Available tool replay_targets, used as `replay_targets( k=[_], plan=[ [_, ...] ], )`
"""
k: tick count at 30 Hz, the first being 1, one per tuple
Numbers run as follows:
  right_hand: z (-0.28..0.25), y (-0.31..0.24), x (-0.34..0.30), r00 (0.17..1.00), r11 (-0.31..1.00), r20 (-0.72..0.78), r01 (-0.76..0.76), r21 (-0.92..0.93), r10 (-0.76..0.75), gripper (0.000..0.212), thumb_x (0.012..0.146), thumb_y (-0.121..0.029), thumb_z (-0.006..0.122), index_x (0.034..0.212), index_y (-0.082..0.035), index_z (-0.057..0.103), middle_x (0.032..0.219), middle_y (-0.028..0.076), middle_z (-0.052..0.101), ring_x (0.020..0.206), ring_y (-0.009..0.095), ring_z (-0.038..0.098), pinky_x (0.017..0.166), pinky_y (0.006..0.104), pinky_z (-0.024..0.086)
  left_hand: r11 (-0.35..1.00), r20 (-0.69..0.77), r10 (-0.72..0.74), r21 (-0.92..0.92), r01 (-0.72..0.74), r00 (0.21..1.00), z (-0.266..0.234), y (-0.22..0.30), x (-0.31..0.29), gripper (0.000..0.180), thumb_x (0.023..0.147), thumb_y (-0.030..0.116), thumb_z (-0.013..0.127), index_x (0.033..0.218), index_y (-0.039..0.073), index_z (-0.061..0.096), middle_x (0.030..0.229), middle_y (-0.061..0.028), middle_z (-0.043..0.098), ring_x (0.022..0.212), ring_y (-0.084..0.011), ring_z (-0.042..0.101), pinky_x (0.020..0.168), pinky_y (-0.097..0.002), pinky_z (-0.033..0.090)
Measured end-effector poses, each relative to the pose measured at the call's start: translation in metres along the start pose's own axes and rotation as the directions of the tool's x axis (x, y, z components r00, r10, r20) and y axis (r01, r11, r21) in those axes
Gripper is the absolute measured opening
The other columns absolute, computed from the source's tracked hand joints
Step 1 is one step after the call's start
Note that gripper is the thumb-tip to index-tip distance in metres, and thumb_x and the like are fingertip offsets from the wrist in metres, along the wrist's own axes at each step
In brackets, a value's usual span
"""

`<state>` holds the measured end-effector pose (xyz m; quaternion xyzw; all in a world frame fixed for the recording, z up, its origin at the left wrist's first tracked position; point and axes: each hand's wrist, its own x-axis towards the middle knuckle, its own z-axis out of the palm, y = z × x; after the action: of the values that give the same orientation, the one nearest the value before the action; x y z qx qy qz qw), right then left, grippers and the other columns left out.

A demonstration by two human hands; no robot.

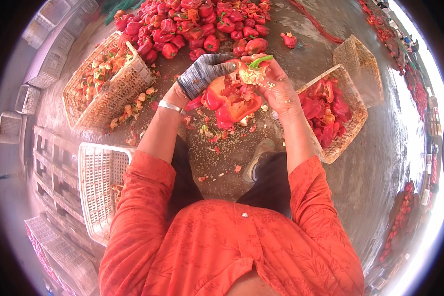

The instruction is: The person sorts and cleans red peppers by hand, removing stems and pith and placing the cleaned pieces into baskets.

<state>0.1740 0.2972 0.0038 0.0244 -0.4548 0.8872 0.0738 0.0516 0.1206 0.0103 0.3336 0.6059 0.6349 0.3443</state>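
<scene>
My left hand [202, 74], in a grey knit glove, is closed, its fingertips against reddish pepper flesh beside the core. Bare and dotted with seeds, my right hand [280, 89] grips a pale, seedy pepper core [251, 75] with a green stem. Just below both hands is a broken-open red bell pepper [224, 103], its orange-red inside showing; whether it is held or resting on something is hidden. Beyond the hands lies a large heap of red bell peppers [182, 24] on the floor.
To the left, a wicker-like basket [108, 101] holds pepper cores; a white crate [101, 167] stands nearer me. On the right, one basket [343, 140] contains red pepper pieces, with another basket [367, 64] behind it. Seeds and scraps litter the floor [217, 170] between my feet.
</scene>
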Motion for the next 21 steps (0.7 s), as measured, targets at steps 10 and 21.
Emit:
replay_targets(
  k=[10,21],
  plan=[
    [-0.069,0.033,0.013,0.852,0.877,-0.523,-0.238,-0.418,-0.018,0.015,0.079,-0.006,0.064,0.089,-0.01,0.054,0.077,0.003,0.063,0.063,0.016,0.063,0.05,0.0254,0.049,0.575,-0.093,0.051,0.817,0.047,0.994,-0.031,-0.021,0.005,0.043,0.077,0.035,0.068,0.104,0.002,0.063,0.091,-0.0177,0.067,0.085,-0.0261,0.065,0.077,-0.0359,0.051],
    [0.087,0.063,0.12,0.979,0.883,-0.147,-0.194,-0.427,0.144,0.043,0.084,-0.015,0.063,0.12,0.002,0.046,0.095,0.012,0.063,0.076,0.018,0.065,0.069,0.0292,0.051,0.369,-0.451,-0.056,0.82,0.438,0.891,-0.094,-0.001,-0.047,0.023,0.078,0.022,0.057,0.092,0.006,0.067,0.088,-0.0166,0.066,0.083,-0.0329,0.065,0.072,-0.0425,0.052]
  ],
)
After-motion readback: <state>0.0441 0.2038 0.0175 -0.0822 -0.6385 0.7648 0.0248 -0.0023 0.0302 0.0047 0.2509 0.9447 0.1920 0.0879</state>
